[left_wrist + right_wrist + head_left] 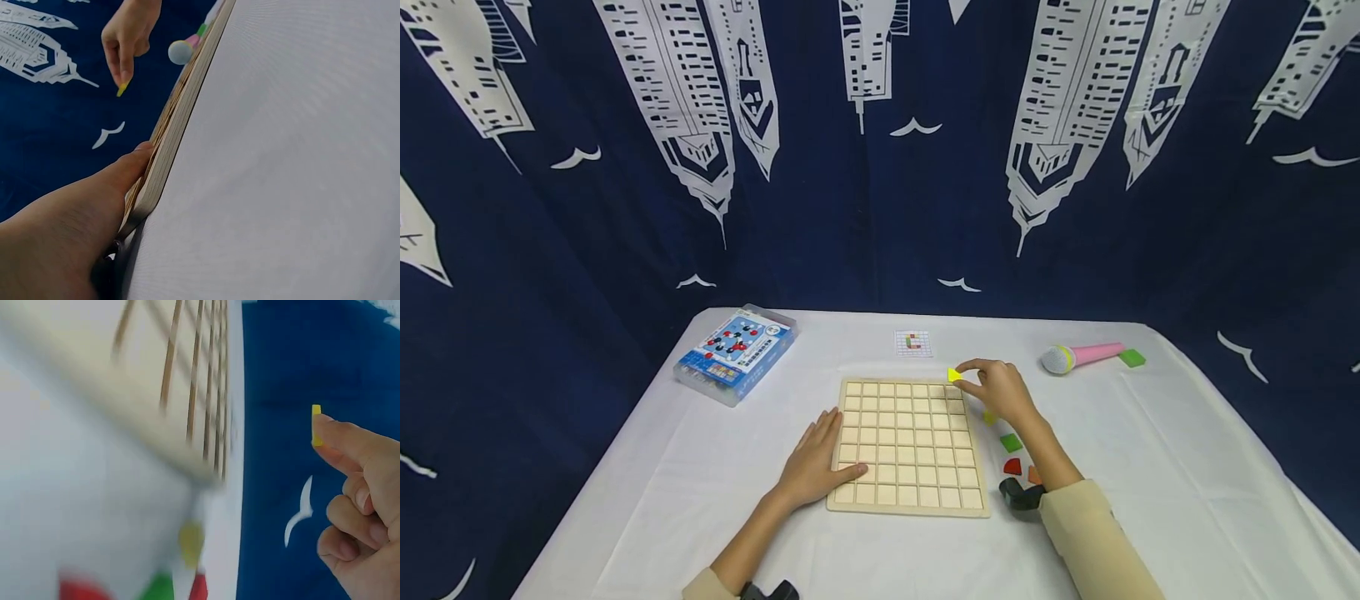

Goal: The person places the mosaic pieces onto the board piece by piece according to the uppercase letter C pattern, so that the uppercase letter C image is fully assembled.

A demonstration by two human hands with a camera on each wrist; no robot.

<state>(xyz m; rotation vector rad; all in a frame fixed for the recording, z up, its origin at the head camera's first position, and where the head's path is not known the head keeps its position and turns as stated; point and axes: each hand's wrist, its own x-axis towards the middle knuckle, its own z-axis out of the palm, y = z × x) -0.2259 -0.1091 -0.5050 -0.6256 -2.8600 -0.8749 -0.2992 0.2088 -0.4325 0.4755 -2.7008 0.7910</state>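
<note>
A pale wooden grid board (905, 447) lies flat on the white table. My left hand (815, 457) rests at its left edge, fingers stretched along the side and thumb laid over the lower left squares. In the left wrist view that thumb (128, 165) touches the board's rim. Above the board's far right corner, my right hand (1002, 392) pinches a small yellow tile (316, 425) between thumb and forefinger, its other fingers curled in. Beside the board's right edge lie a yellow piece (989, 417), a green tile (1011, 442), a red piece (1012, 467) and an orange one (1034, 475).
Beyond the board is a small printed grid card (913, 343) with coloured squares. A clear plastic case (736, 354) with a blue label stands at the back left. At the back right lie a pink toy microphone (1082, 357) and a green tile (1132, 358).
</note>
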